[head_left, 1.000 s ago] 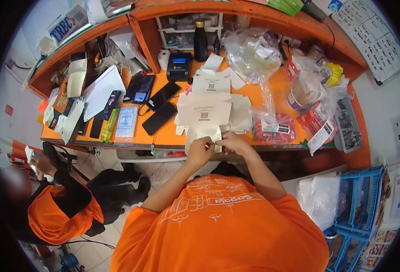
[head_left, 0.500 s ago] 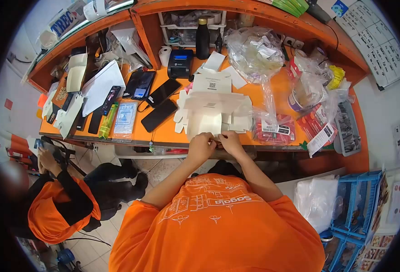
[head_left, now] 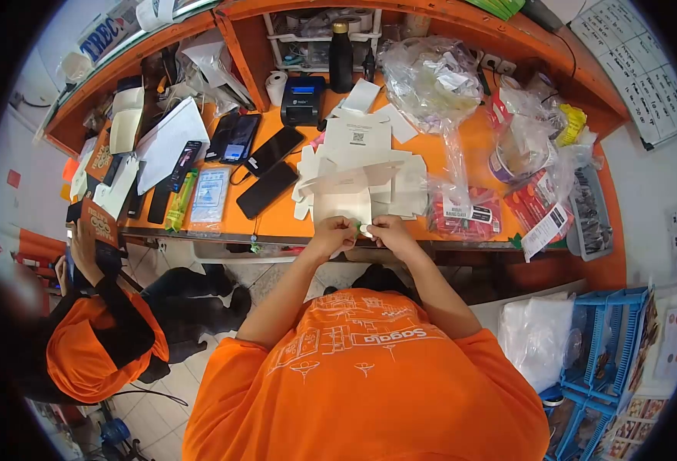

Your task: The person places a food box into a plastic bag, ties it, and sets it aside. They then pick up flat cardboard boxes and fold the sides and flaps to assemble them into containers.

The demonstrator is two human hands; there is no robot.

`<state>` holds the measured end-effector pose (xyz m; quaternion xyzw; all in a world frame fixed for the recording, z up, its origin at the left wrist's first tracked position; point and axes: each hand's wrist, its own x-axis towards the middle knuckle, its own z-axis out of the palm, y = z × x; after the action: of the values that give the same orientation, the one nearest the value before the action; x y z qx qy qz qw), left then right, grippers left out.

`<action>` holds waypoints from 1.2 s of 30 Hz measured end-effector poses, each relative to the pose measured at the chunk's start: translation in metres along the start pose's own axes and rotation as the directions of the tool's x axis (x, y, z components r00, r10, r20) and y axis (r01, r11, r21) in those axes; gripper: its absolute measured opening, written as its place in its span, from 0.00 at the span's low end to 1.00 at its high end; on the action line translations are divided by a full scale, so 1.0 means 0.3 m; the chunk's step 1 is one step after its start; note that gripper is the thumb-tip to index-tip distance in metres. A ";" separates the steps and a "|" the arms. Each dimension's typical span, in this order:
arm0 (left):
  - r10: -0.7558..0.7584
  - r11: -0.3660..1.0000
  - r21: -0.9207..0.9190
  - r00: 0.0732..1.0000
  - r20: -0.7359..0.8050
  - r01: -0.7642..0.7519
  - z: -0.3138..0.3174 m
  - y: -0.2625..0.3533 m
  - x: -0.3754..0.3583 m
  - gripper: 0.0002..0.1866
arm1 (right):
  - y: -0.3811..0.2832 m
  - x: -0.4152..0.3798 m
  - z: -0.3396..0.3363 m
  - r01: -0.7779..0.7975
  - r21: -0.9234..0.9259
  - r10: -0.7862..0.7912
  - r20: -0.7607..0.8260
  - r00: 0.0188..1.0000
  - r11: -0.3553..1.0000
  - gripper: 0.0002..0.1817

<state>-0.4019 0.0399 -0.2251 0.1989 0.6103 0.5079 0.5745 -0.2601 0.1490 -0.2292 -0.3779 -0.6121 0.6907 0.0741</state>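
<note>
At the near edge of the orange desk [head_left: 446, 157], a white carton blank [head_left: 344, 206] is pinched at its lower flap by the left hand [head_left: 331, 234] and, just right of it, by the right hand [head_left: 390, 230] — both closed on the card. The carton appears only partly folded — its panels are open, and further flat blanks [head_left: 357, 138] lie unfolded behind it.

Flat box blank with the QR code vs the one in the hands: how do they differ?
The QR-code blank lies flat on the orange desk, untouched; the held blank is partly folded, one panel raised. The QR-code blank sits farther back, near the black printer; the held blank is at the desk's near edge, where the left hand and right hand pinch its lower edge. Both are white die-cut card.
</note>
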 end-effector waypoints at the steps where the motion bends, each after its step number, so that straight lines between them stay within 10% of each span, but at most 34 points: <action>1: -0.020 0.999 -0.031 0.999 0.027 0.021 -0.003 -0.001 0.001 0.06 | 0.003 0.004 0.002 -0.001 0.001 0.001 0.000 1.000 1.000 0.05; 14: -0.011 0.994 -0.108 1.000 -0.012 0.010 0.017 0.020 -0.010 0.05 | -0.008 -0.002 0.039 0.060 -0.016 -0.061 -0.084 0.995 0.998 0.07; 25: 0.362 0.923 0.164 0.929 -0.073 -0.347 0.048 -0.033 -0.019 0.08 | 0.003 0.003 0.041 0.054 0.206 -0.042 -0.066 0.997 0.977 0.03; 31: 0.478 0.841 0.340 0.872 -0.106 -0.420 0.040 -0.095 0.035 0.10 | 0.010 0.007 0.074 0.242 -0.032 -0.244 -0.108 0.964 0.970 0.05; 33: 0.558 0.794 0.332 0.828 -0.063 -0.510 0.034 -0.125 0.061 0.12 | -0.019 -0.011 0.089 0.245 -0.623 -0.399 -0.119 0.909 0.743 0.07; 36: 0.668 0.551 0.581 0.734 0.123 -0.599 0.062 0.007 -0.046 0.15 | -0.005 0.009 0.102 0.235 -0.527 -0.409 -0.241 0.880 0.817 0.08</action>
<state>-0.3822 0.0367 -0.2132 0.5429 0.6529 0.4772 0.2263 -0.2811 0.1267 -0.2300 -0.3877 -0.7978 0.4160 0.2003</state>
